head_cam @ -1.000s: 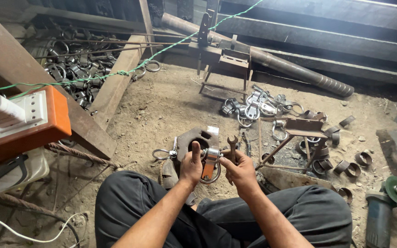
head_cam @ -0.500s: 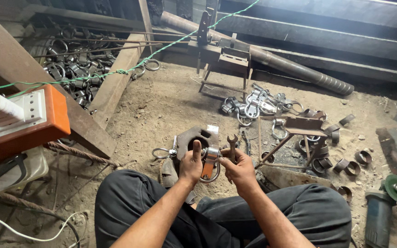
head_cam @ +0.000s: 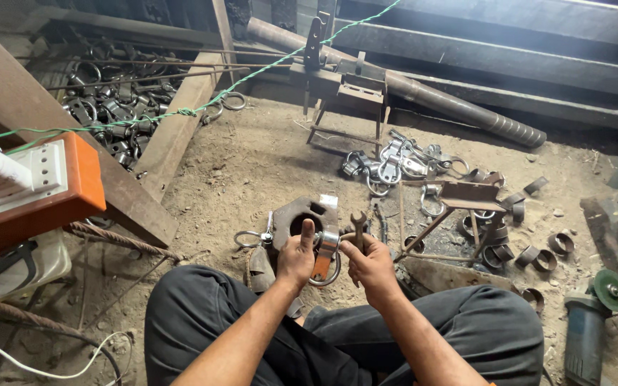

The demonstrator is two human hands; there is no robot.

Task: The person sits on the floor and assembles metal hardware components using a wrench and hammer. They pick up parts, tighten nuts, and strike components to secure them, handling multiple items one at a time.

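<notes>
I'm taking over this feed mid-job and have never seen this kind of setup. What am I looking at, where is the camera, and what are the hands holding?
The single view comes from a camera on a person's head, looking down at their lap and the dirt floor. The person sits cross-legged. Their left hand grips a metal ring clamp, while the right hand holds a small open-ended wrench. Around them lie a pile of finished clamps, loose metal rings, a small metal stand, an angle grinder and an orange power strip box.
</notes>
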